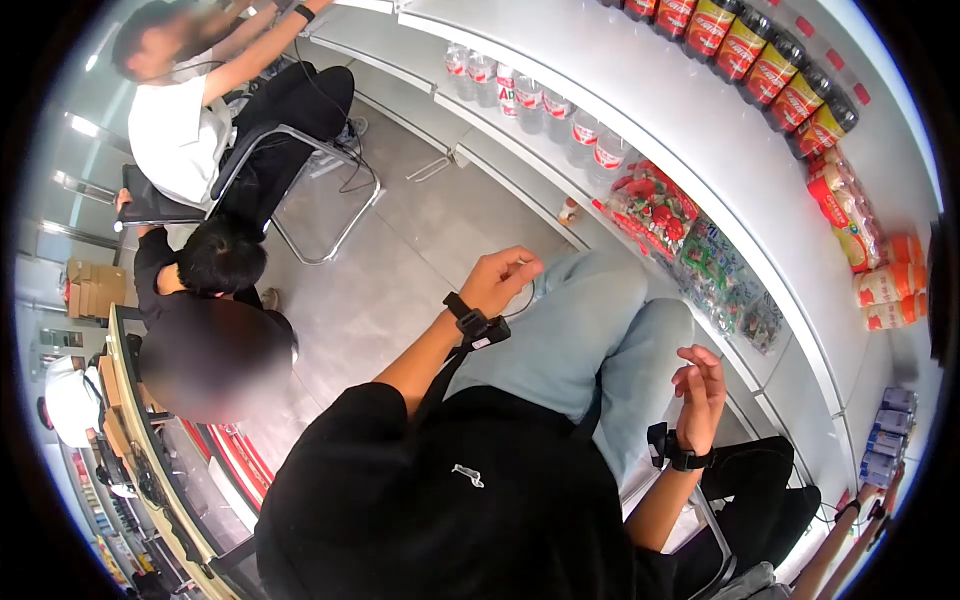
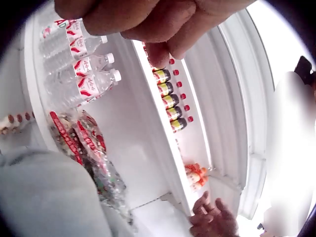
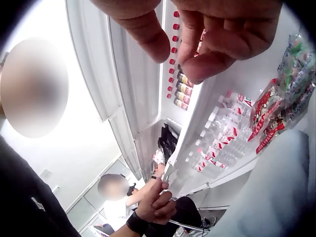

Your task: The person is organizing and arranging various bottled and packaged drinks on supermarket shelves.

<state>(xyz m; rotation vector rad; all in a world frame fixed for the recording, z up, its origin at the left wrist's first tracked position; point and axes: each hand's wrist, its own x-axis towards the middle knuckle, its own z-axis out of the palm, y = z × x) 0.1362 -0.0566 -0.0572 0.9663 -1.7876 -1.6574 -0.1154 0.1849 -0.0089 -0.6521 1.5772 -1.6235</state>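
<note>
My left hand [image 1: 497, 283] hovers above the left knee of light-blue jeans [image 1: 560, 320], its fingers loosely bent around nothing. Over by the right thigh, my right hand [image 1: 700, 400] is raised with relaxed, half-curled fingers and holds nothing. Both wrists wear black straps with small cameras. Nearest the hands, on the lower shelf, lie red candy bags [image 1: 655, 205] and green-and-clear bags [image 1: 715, 265]. Clear water bottles [image 2: 91, 84] with red-and-white labels stand beside them. In the right wrist view, thumb and fingertips hang apart in front of the shelves.
An upper white shelf [image 1: 600, 60] carries dark bottles with red-yellow labels [image 1: 770, 70], orange-and-white containers [image 1: 890, 285] and blue-and-silver cans [image 1: 887, 440]. To the left, a person in white [image 1: 180, 130] sits on a metal-framed chair [image 1: 330, 230]. Another dark-haired person [image 1: 220, 255] is close behind.
</note>
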